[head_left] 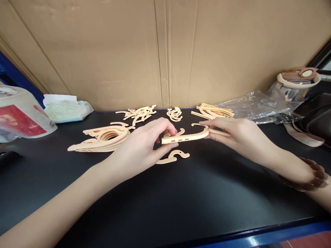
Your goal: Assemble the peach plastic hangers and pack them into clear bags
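Between my hands, above the table, is a beige hanger arm with small slots along its edge and a curved right end. My left hand pinches its left end between thumb and fingers. My right hand is closed on a slim beige strip by the curved end; whether the two pieces are joined I cannot tell. Below my left fingertips, a loose beige hook piece lies on the table, partly hidden by that hand. A stack of beige hanger arms lies to the left of my left hand.
Along the cardboard wall lie piles of small beige pieces, curved hooks and long strips. A tissue pack and a white roll stand left. Clear plastic bags and a bottle are right.
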The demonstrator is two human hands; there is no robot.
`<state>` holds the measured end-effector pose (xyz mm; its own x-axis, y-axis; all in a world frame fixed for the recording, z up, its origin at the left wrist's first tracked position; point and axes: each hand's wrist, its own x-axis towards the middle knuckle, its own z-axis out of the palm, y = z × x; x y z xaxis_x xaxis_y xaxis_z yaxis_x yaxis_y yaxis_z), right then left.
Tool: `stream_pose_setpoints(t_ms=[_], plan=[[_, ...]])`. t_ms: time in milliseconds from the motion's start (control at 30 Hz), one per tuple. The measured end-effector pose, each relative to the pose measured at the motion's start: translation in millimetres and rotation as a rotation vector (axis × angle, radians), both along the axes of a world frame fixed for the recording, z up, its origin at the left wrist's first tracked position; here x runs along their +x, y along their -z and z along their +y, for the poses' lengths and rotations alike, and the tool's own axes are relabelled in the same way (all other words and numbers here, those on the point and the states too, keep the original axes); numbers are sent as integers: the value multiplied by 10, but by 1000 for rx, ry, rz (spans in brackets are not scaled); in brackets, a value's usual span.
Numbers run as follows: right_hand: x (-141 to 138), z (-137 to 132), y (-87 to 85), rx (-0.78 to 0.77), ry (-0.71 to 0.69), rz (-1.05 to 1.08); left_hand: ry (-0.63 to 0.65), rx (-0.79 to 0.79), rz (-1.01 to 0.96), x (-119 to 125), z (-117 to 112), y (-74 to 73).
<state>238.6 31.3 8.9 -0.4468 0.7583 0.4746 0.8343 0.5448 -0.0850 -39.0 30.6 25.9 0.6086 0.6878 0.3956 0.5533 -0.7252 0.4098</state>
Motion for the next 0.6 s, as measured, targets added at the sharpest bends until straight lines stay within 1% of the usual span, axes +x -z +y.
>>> stream_pose_setpoints(t_ms=[67,167,300,400,500,600], plan=[[-2,-2,21,21,-22,-22,4,-87,-72,-1,6,13],[-11,-9,40,40,-17,-25,40,-202,-141,21,3,15],[-50,-25,36,-56,14,77,58,-400,-244,69,-4,0],[-70,-25,22,-95,-7,132,52,-527,-367,67,16,-14],[-67,-34,4,-20,-102,169,-22,-562,-568,25,59,-15],[-86,-102,-17,12,-259,169,-86,-638,-752,-3,98,-7]])
